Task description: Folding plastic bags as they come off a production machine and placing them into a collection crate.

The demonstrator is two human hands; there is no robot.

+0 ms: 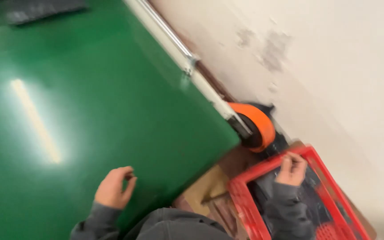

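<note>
**Operator A:** What is being handled, and where is it located?

**Operator B:** A red plastic crate (245, 204) is being reached into at the lower right, beside the green table (90, 111). The right hand (291, 170) is being held over the crate's far rim, fingers curled together. Whether something small is being pinched between them cannot be told; the picture is blurred. Dark contents (321, 195) are lying inside the crate, but their kind cannot be made out.

**Operator A:** And the other hand?

**Operator B:** The left hand (114, 187) is being rested on the green surface near the table's edge, fingers loosely curled, nothing visibly clamped.

**Operator A:** How far is the work judged to be along?

**Operator B:** It is judged to be at an early stage. Nothing from the crate is being laid on the part of the table nearest the hands, and the crate is apparently well filled. A pick-up is probably only being started.

**Operator A:** Surroundings?

**Operator B:** An orange wheel (256, 126) is seen at the table corner, with a brown cardboard piece (205, 186) beneath, and a pale wall (334, 66) beyond.
</note>
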